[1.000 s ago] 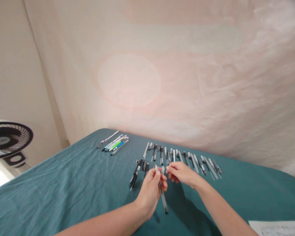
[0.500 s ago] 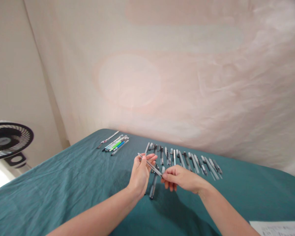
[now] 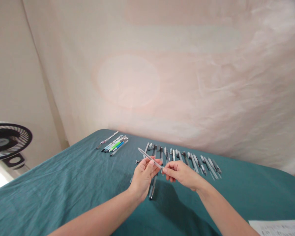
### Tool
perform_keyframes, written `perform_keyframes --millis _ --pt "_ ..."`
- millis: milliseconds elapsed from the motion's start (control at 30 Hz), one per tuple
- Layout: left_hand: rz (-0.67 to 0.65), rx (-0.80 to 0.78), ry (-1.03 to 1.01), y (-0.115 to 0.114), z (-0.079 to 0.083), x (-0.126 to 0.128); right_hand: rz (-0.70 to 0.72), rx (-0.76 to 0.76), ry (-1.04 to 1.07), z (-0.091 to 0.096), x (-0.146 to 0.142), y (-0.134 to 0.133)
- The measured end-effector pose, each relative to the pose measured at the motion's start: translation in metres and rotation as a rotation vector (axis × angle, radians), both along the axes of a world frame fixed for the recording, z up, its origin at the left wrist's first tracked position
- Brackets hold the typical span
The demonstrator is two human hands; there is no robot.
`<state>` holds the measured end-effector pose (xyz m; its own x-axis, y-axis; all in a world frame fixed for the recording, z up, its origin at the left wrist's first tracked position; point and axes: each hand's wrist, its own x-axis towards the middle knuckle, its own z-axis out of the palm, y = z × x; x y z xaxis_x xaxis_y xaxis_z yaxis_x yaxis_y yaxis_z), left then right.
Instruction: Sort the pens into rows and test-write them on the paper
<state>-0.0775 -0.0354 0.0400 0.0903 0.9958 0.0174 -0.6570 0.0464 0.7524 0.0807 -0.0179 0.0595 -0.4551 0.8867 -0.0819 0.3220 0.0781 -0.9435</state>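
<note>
Far left of the fingers, a fan (image 3: 7,141) stands beside a desk (image 3: 51,196) draped in teal cloth. Beyond and left of the fingers lies a small bundle of coloured pens (image 3: 115,144). The left hand (image 3: 142,178) and right hand (image 3: 183,173) meet above the cloth, the fingers of both closed on one slim grey pen (image 3: 147,156), which slants up to the left. A dark pen (image 3: 151,190) lies loose beneath them. Just beyond, running right, a row of pens (image 3: 194,161) lies side by side. Most pens seem already laid out, with few left loose.
</note>
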Motion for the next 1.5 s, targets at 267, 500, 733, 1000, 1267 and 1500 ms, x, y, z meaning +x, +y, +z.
perform_keyframes --millis 267,500,733,1000,1267,1500 --pt "-0.032 0.033 -0.002 0.000 -0.006 0.000 0.155 -0.031 -0.034 0.001 0.001 -0.003" --pt "-0.031 0.035 0.015 0.001 -0.005 0.000 0.142 0.172 -0.155 -0.001 0.001 -0.002" --pt "-0.007 0.049 0.028 0.004 -0.006 -0.002 0.104 0.126 -0.113 0.001 0.001 -0.001" --pt "0.023 0.075 0.046 0.008 -0.013 -0.003 0.005 0.032 0.020 -0.011 -0.004 0.003" --pt "0.008 0.052 0.058 0.005 -0.010 -0.002 -0.050 0.067 0.054 -0.013 -0.003 0.005" --pt "0.007 0.046 0.070 0.007 -0.011 -0.003 0.001 -0.004 0.024 -0.009 -0.003 0.001"
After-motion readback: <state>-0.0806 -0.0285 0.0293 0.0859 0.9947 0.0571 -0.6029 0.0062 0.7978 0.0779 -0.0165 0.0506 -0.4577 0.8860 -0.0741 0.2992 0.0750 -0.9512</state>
